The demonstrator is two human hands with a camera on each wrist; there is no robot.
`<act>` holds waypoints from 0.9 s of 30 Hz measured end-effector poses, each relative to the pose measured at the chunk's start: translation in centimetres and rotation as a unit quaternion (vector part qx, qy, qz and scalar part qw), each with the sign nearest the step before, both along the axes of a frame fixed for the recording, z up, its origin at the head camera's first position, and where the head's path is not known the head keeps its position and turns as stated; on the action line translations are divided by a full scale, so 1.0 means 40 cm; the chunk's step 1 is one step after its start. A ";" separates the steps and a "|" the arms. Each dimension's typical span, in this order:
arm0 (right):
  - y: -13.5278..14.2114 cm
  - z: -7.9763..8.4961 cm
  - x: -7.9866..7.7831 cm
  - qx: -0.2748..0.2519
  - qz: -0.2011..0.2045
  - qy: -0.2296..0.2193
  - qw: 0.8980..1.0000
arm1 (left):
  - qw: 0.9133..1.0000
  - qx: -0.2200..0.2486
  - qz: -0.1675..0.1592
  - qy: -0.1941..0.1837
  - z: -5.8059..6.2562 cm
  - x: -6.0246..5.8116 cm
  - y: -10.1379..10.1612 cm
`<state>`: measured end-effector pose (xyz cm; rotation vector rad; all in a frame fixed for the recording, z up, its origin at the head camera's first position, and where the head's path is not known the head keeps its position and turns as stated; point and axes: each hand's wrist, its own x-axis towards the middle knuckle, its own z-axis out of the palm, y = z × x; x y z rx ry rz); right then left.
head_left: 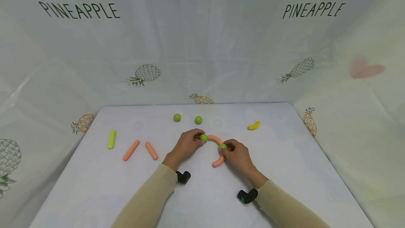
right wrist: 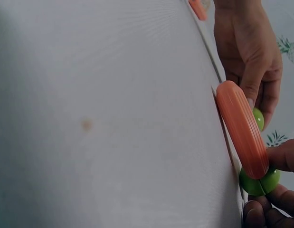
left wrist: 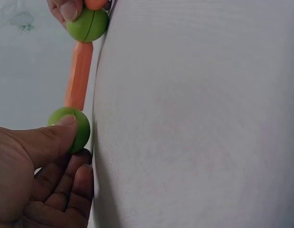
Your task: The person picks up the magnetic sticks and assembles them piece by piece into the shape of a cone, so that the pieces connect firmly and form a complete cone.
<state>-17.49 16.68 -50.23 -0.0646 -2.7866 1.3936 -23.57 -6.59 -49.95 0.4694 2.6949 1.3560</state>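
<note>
My left hand (head_left: 187,145) pinches a green ball (head_left: 203,138) between thumb and fingers at the middle of the table. From that ball a curved orange rod (head_left: 215,138) runs to a second green ball (head_left: 223,146), which my right hand (head_left: 239,156) grips. Another curved orange rod (head_left: 218,161) extends from the second ball toward the near side; in the right wrist view this ridged rod (right wrist: 242,130) meets the ball (right wrist: 270,183). A seam crosses each ball in the left wrist view, where the thumb lies on the nearer ball (left wrist: 82,133).
Two loose green balls, one at the left (head_left: 177,117) and one at the right (head_left: 198,120), lie toward the back. Straight orange rods (head_left: 131,150) and a yellow-green rod (head_left: 111,139) are at left. A short curved yellow piece (head_left: 254,125) lies back right. Pineapple-print cloth surrounds the white table (head_left: 294,171).
</note>
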 end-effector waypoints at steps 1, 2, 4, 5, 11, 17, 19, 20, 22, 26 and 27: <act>0.000 0.000 0.000 0.001 0.001 -0.001 1.000 | 1.000 -0.003 0.001 0.001 -0.001 0.000 0.002; 0.000 0.000 0.000 0.000 0.001 -0.002 1.000 | 1.000 -0.006 0.002 0.003 -0.001 -0.001 0.003; 0.000 0.001 0.000 -0.002 0.001 -0.002 1.000 | 1.000 -0.012 0.005 0.002 0.000 -0.001 0.006; 0.000 0.001 0.000 -0.003 0.000 -0.002 1.000 | 1.000 -0.016 0.006 0.001 0.001 -0.001 0.007; -0.001 0.000 0.003 -0.006 0.003 -0.007 1.000 | 0.999 -0.052 0.008 0.000 0.004 -0.005 0.016; -0.004 0.003 0.012 -0.025 0.006 -0.018 1.000 | 0.998 -0.066 0.009 0.002 0.001 -0.008 0.020; -0.004 0.002 0.013 -0.026 0.005 -0.016 1.000 | 0.998 -0.065 0.009 0.001 0.001 -0.008 0.020; -0.005 0.002 0.014 -0.025 0.005 -0.015 1.000 | 0.998 -0.065 0.009 0.001 0.001 -0.008 0.019; -0.006 0.001 0.014 -0.023 0.004 -0.013 1.000 | 0.998 -0.059 0.009 0.002 0.002 -0.007 0.017; -0.006 0.004 0.014 -0.018 0.005 -0.010 1.000 | 0.999 -0.044 0.009 0.006 0.005 -0.002 0.014; -0.006 0.005 0.014 -0.015 0.008 -0.009 1.000 | 0.999 -0.039 0.008 0.007 0.006 -0.001 0.014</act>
